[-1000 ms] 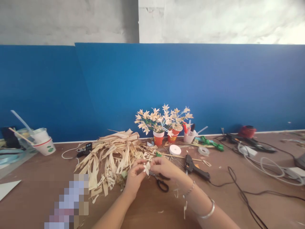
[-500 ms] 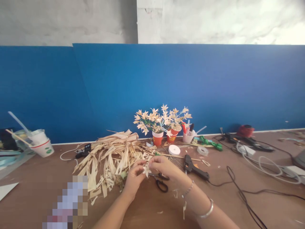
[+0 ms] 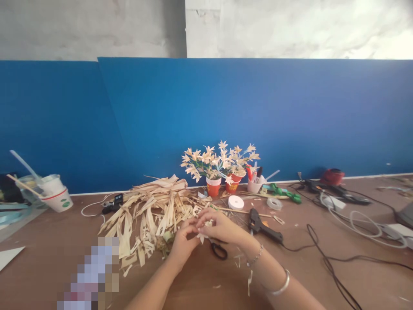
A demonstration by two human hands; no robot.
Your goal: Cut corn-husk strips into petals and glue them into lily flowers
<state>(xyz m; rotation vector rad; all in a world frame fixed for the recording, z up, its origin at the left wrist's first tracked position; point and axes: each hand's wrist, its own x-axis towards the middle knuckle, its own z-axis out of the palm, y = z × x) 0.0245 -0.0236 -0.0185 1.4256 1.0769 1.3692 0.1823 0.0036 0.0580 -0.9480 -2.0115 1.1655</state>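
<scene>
- Two hands meet in front of me: the left fingers (image 3: 191,230) are curled nearly closed, pinching a small pale flower (image 3: 202,238) at their tips.
- I have the right fingers (image 3: 206,217) bent over that flower, partly closed; I can't tell how firmly, or whether, they grip it.
- Black-handled scissors (image 3: 218,251) lie on the tabletop (image 3: 206,280), just beside the right fingers and partly hidden by that hand.
- To the left of the fingers I see a heap of dried husks (image 3: 155,206).
- Beyond the fingers, pale flowers (image 3: 209,158) stand in red cups (image 3: 213,188), near a white roll (image 3: 236,203).
- Right of the fingers, I make out a black glue gun (image 3: 265,228) and, farther off, a clear tape roll (image 3: 274,204).
</scene>
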